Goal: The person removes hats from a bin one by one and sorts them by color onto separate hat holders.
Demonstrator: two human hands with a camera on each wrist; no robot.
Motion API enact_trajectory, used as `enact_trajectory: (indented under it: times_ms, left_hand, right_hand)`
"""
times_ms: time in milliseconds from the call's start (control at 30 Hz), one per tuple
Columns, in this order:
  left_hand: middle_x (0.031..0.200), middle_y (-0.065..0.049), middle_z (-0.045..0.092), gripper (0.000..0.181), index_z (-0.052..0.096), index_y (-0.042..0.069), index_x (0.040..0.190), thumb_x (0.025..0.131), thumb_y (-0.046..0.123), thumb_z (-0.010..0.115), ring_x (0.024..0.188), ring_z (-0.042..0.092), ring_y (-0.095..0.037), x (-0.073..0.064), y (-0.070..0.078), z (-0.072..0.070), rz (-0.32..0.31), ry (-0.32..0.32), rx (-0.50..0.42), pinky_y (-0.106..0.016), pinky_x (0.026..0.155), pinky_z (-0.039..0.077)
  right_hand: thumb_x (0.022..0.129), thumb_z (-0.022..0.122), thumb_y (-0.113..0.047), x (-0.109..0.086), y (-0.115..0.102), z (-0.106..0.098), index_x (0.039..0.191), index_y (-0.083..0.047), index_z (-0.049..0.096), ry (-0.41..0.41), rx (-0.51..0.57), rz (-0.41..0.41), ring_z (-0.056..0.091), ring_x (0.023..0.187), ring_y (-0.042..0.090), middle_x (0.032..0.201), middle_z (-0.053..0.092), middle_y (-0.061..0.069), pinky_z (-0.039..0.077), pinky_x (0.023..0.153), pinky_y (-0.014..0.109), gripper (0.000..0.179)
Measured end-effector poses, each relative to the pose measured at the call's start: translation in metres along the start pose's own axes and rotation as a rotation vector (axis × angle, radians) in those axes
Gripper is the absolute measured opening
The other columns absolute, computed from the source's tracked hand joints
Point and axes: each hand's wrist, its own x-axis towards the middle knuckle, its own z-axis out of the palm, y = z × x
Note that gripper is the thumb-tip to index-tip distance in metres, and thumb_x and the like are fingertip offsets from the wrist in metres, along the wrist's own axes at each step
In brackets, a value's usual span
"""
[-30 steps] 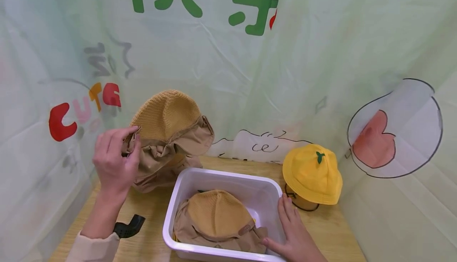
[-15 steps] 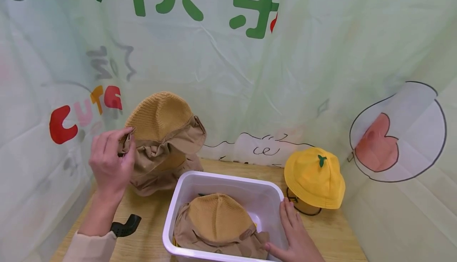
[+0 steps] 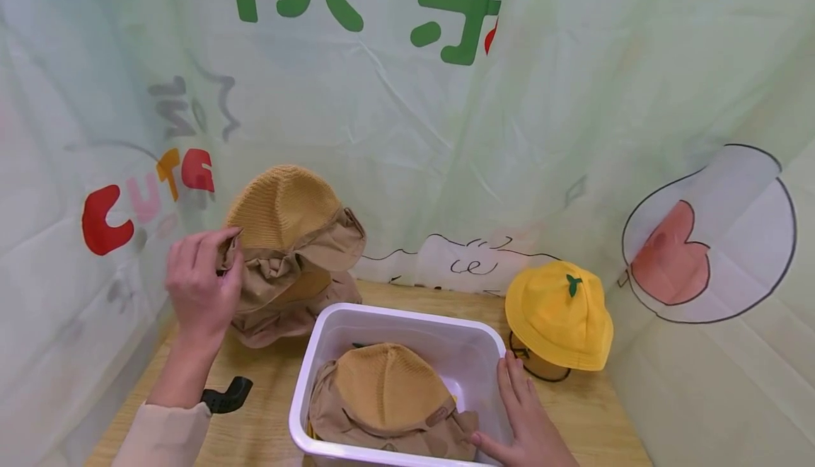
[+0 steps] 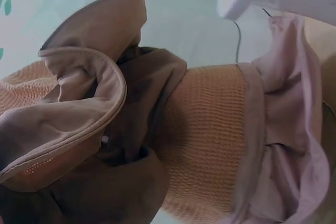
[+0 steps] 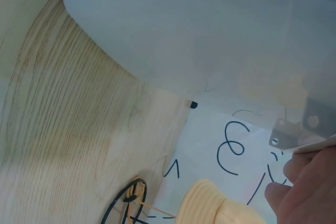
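Observation:
My left hand (image 3: 204, 279) pinches the brim edge of a tan sun hat (image 3: 286, 205) with a knitted crown. The hat overlaps a second such hat (image 3: 305, 304) below it, whose ribbed crown also shows in the left wrist view (image 4: 210, 129). Another knit-crowned hat (image 3: 388, 385) lies in the white plastic bin (image 3: 407, 311), with bits of yellow showing beneath it. At the bin's right side, my right hand (image 3: 535, 417) holds the wall, fingers outside and thumb over the inside. In the right wrist view its fingertips (image 5: 296, 169) meet the rim.
A yellow bucket hat (image 3: 560, 315) with a green sprout sits at the back right, a black ring (image 5: 126, 200) under it. A black angled piece (image 3: 229, 395) shows beside my left wrist. Printed curtains (image 3: 407, 141) surround the wooden table (image 3: 573, 424).
My left hand and the hat it pinches have shifted slightly left since a second ago, then stayed nearly still. The view moved a little; the right hand stays at the bin.

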Motion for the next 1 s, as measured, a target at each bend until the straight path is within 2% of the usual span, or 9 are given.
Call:
enact_trajectory:
  times_ms: [133,233,367,500,600,667,800,933,1000]
  left_hand:
    - [0.090,-0.021,0.066,0.016,0.073,0.000,0.101,0.085,-0.001,0.072,0.078,0.054,-0.043,-0.006,-0.006,0.003,0.014,-0.049,0.021,-0.049,0.068,0.041]
    - [0.089,-0.021,0.065,0.015,0.072,0.000,0.100,0.085,-0.001,0.072,0.076,0.052,-0.043,-0.009,-0.009,0.005,0.014,-0.047,0.020,-0.048,0.066,0.040]
    - [0.087,-0.023,0.064,0.013,0.072,-0.002,0.097,0.084,-0.004,0.071,0.074,0.052,-0.043,-0.004,-0.008,0.007,0.004,0.029,0.009,-0.048,0.064,0.037]
    - [0.085,-0.024,0.063,0.010,0.071,-0.002,0.094,0.084,-0.004,0.070,0.074,0.051,-0.045,0.011,-0.002,0.008,-0.029,0.131,0.011,-0.048,0.066,0.035]
    - [0.086,-0.024,0.060,0.009,0.069,-0.002,0.094,0.085,-0.003,0.068,0.078,0.053,-0.044,0.023,0.002,0.009,-0.060,0.197,0.015,-0.042,0.071,0.036]
    - [0.087,-0.025,0.059,0.009,0.068,-0.003,0.094,0.085,-0.003,0.067,0.079,0.054,-0.044,0.027,0.003,0.009,-0.061,0.221,0.020,-0.042,0.073,0.036]
    - [0.087,-0.024,0.059,0.010,0.068,-0.002,0.094,0.085,-0.004,0.066,0.079,0.052,-0.044,0.024,-0.003,0.010,-0.034,0.204,0.017,-0.048,0.072,0.035]
    - [0.089,-0.025,0.060,0.010,0.068,-0.002,0.094,0.085,-0.004,0.067,0.081,0.052,-0.045,0.014,-0.016,0.011,-0.006,0.124,0.009,-0.053,0.073,0.037]
    - [0.091,-0.025,0.061,0.009,0.068,-0.002,0.095,0.086,-0.004,0.067,0.082,0.053,-0.046,0.008,-0.023,0.010,0.003,0.079,0.002,-0.054,0.074,0.038]
  right_hand:
    - [0.078,0.078,-0.051,0.000,-0.001,-0.001,0.158,0.003,0.016,-0.021,0.012,0.029,-0.017,0.149,0.005,0.168,0.001,0.010,-0.014,0.110,0.009,0.115]
    - [0.078,0.078,-0.051,0.000,-0.002,-0.002,0.157,0.003,0.017,-0.024,0.023,0.034,-0.018,0.148,0.003,0.168,0.002,0.011,-0.014,0.109,0.008,0.114]
    - [0.079,0.077,-0.053,0.001,-0.004,-0.003,0.158,0.001,0.016,-0.040,0.032,0.058,-0.017,0.149,0.004,0.169,0.001,0.009,-0.014,0.109,0.007,0.113]
    - [0.080,0.075,-0.054,0.000,-0.006,-0.004,0.159,-0.002,0.015,-0.060,0.035,0.086,-0.010,0.153,0.018,0.169,0.000,0.008,-0.014,0.108,0.007,0.113]
    - [0.080,0.076,-0.053,-0.001,-0.006,-0.004,0.159,-0.001,0.015,-0.059,0.035,0.085,-0.006,0.154,0.022,0.169,0.001,0.009,-0.014,0.109,0.007,0.112]
    - [0.080,0.076,-0.052,0.000,-0.006,-0.003,0.159,-0.001,0.016,-0.057,0.036,0.084,-0.007,0.154,0.021,0.169,0.001,0.009,-0.013,0.109,0.008,0.112]
    - [0.080,0.076,-0.051,0.000,-0.005,-0.002,0.158,0.000,0.017,-0.056,0.039,0.080,-0.006,0.154,0.023,0.169,0.000,0.008,-0.013,0.109,0.008,0.111]
    - [0.080,0.076,-0.051,0.000,-0.005,-0.003,0.158,0.001,0.019,-0.048,0.038,0.072,-0.009,0.153,0.019,0.169,0.001,0.008,-0.013,0.109,0.008,0.110]
    - [0.080,0.076,-0.051,0.000,-0.005,-0.003,0.157,0.001,0.020,-0.045,0.038,0.070,-0.006,0.154,0.023,0.169,0.001,0.009,-0.012,0.109,0.008,0.110]
